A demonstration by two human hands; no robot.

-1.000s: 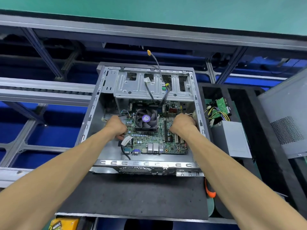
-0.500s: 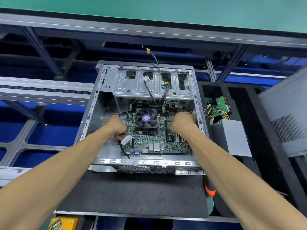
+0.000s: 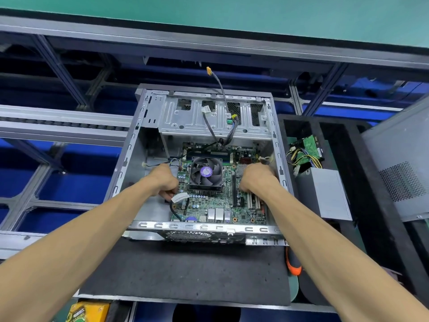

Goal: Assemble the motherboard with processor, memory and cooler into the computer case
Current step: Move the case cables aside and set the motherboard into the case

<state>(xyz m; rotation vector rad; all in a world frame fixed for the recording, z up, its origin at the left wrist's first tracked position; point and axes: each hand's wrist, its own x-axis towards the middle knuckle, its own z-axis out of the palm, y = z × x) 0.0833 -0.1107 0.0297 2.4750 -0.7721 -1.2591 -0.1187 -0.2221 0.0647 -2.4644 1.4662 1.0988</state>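
Both forearms reach forward into the open computer case [image 3: 148, 117], which lies on its side on a dark foam mat [image 3: 185, 275]. The left hand [image 3: 162, 180] is knuckles-up with its fingers curled under at the left edge of the motherboard [image 3: 209, 205], gripping that edge beside a looped black cable [image 3: 177, 212] with a white label. Between the hands sits the cooler [image 3: 205, 173], its fan facing up, with the memory stick [image 3: 209, 156] seated in a slot just beyond it. The right hand [image 3: 257, 178] mirrors the left, fingers curled down onto the board's right side near the expansion slots; whether it actually clasps the edge cannot be told. The motherboard rests flat inside the case, ports toward the near rim. Front-panel cables [image 3: 220, 126] rise from the board over the drive cage [image 3: 209, 117]. To the right, a power supply [image 3: 325, 194] lies in a black tray [image 3: 362, 205], and an orange-handled tool [image 3: 293, 266] lies at the mat's edge. Aluminium framing and blue panels surround the bench.
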